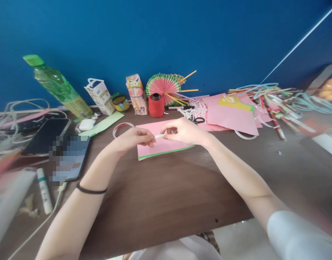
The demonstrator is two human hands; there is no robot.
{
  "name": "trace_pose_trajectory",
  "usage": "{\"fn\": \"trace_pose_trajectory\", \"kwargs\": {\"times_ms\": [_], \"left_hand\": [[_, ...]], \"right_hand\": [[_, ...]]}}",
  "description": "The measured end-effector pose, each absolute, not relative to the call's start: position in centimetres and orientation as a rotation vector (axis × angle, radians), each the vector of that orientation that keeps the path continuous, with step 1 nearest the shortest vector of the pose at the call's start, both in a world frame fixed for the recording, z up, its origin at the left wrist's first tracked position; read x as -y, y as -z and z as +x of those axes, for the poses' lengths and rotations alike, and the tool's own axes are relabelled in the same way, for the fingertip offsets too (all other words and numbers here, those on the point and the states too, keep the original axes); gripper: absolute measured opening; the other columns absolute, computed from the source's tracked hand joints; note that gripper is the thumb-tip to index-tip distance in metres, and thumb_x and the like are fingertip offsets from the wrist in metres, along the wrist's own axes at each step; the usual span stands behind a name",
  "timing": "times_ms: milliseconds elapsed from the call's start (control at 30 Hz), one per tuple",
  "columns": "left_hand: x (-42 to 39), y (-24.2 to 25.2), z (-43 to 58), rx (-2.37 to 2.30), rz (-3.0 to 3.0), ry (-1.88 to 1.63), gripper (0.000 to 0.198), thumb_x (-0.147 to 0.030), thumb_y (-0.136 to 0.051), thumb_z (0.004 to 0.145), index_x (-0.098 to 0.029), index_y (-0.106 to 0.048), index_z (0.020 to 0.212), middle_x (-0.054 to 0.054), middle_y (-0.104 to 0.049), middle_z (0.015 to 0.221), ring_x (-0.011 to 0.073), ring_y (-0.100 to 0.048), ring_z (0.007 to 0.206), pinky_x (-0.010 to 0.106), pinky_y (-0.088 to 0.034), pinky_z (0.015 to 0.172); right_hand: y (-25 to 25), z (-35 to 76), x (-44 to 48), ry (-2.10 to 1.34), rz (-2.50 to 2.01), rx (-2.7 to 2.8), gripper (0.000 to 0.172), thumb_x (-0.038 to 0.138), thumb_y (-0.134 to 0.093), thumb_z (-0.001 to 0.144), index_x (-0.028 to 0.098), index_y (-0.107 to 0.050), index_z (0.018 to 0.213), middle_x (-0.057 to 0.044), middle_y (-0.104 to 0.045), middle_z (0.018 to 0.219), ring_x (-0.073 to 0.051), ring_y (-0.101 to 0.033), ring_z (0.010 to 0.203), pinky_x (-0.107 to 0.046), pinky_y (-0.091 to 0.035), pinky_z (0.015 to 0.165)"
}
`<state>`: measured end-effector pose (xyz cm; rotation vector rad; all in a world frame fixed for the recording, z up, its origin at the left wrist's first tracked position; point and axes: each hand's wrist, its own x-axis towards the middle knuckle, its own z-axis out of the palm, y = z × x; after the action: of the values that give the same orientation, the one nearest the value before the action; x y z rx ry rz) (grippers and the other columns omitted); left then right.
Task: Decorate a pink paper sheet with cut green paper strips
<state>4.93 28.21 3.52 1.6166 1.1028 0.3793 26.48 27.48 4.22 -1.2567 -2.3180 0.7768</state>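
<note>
Left hand (136,139) and right hand (182,130) each pinching an end of a small white paper roll (160,136), above pink paper sheet (166,144) mid-bench (166,195), red thread spool (156,105) near far edge

Strip (160,136): only a short white middle section shows. Both ends are hidden inside the pinching fingertips of the left hand (133,139) and the right hand (183,130).

Pink sheet (168,146): upper part covered by both hands.

Phone (69,159): screen pixelated, content unreadable.

Scissors (199,120): only the handles show; blades hidden under paper scraps (194,108).

Bottle (57,86): blurred, label unreadable.

Glue stick (44,191): print too small to read.

Orange object (330,88): blurred, cut by the right edge, not identifiable.

Worktop (166,195): left end blurred and cut by the picture's edge.
</note>
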Motion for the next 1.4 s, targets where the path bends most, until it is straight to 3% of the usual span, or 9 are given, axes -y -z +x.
{"fn": "trace_pose_trajectory", "kwargs": {"times_ms": [133, 300, 633, 833, 933, 1033, 1167, 1400], "left_hand": [[-28.1, -4.2, 4.7, -1.158, 1.753, -0.377, 0.018, -0.034, -0.056, 0.074, -0.019, -0.065, 0.071, 0.0, -0.07, 0.078, 0.0155, -0.062, 0.082, 0.026, -0.046, 0.078], [-28.2, -4.6, 4.3, -1.197, 1.882, -0.338, 0.02, -0.035, -0.054, 0.076, -0.02, -0.066, 0.073, 0.0, -0.07, 0.08, 0.0161, -0.062, 0.085, 0.025, -0.045, 0.08], [-29.3, -3.1, 3.6, -1.27, 2.03, -0.214, 0.022, -0.036, -0.051, 0.073, -0.02, -0.065, 0.067, 0.001, -0.068, 0.077, 0.0182, -0.061, 0.078, 0.026, -0.046, 0.075], [-28.9, -3.4, 3.9, -1.211, 2.046, -0.281, 0.024, -0.037, -0.05, 0.076, -0.021, -0.066, 0.071, 0.0, -0.069, 0.081, 0.0183, -0.061, 0.083, 0.026, -0.045, 0.079], [-28.5, -3.8, 4.3, -1.17, 2.054, -0.31, 0.022, -0.035, -0.05, 0.076, -0.02, -0.065, 0.07, -0.001, -0.069, 0.079, 0.017, -0.061, 0.08, 0.025, -0.044, 0.078], [-28.1, -4.1, 4.8, -1.135, 2.059, -0.335, 0.021, -0.031, -0.049, 0.076, -0.02, -0.065, 0.07, -0.001, -0.068, 0.077, 0.0156, -0.06, 0.077, 0.024, -0.044, 0.076], [-27.6, -4.3, 5.4, -1.12, 2.057, -0.351, 0.02, -0.029, -0.049, 0.076, -0.019, -0.065, 0.071, -0.001, -0.068, 0.076, 0.0151, -0.06, 0.075, 0.023, -0.043, 0.073], [-27.0, -4.5, 6.0, -1.168, 2.029, -0.365, 0.02, -0.032, -0.05, 0.074, -0.018, -0.064, 0.069, 0.0, -0.067, 0.073, 0.0158, -0.058, 0.072, 0.024, -0.043, 0.067]], "right_hand": [[-4.6, 27.3, -27.9, -0.858, -1.323, 2.342, 0.025, 0.038, -0.053, 0.08, 0.019, -0.069, 0.086, -0.002, -0.068, 0.08, -0.013, -0.057, 0.069, -0.026, -0.037, 0.064], [-4.2, 28.1, -28.8, -0.913, -1.399, 2.382, 0.015, 0.025, -0.054, 0.076, 0.018, -0.067, 0.079, -0.002, -0.067, 0.078, -0.013, -0.058, 0.07, -0.025, -0.038, 0.064], [-3.4, 29.1, -29.9, -0.973, -1.594, 2.495, 0.012, 0.021, -0.054, 0.074, 0.018, -0.065, 0.074, -0.003, -0.067, 0.08, -0.015, -0.059, 0.071, -0.026, -0.04, 0.061], [-3.2, 29.1, -29.6, -0.433, -1.958, 2.353, 0.019, 0.018, -0.053, 0.076, 0.019, -0.071, 0.083, -0.01, -0.067, 0.098, -0.027, -0.06, 0.089, -0.035, -0.042, 0.069], [-3.4, 28.0, -29.2, -0.374, -1.631, 2.299, 0.026, 0.013, -0.047, 0.08, 0.018, -0.07, 0.09, -0.009, -0.066, 0.104, -0.024, -0.058, 0.099, -0.036, -0.042, 0.081], [-3.6, 26.3, -28.4, -0.668, -1.178, 2.348, 0.023, 0.017, -0.047, 0.082, 0.018, -0.068, 0.092, -0.005, -0.066, 0.105, -0.016, -0.058, 0.098, -0.03, -0.04, 0.088], [-3.4, 24.7, -27.3, -0.875, -1.111, 2.353, 0.017, 0.022, -0.05, 0.082, 0.017, -0.066, 0.084, -0.004, -0.068, 0.09, -0.014, -0.059, 0.084, -0.028, -0.042, 0.077], [-2.7, 24.6, -27.2, -0.902, -1.148, 2.33, 0.014, 0.02, -0.049, 0.08, 0.016, -0.062, 0.076, -0.002, -0.064, 0.076, -0.012, -0.055, 0.071, -0.025, -0.038, 0.067]]}}
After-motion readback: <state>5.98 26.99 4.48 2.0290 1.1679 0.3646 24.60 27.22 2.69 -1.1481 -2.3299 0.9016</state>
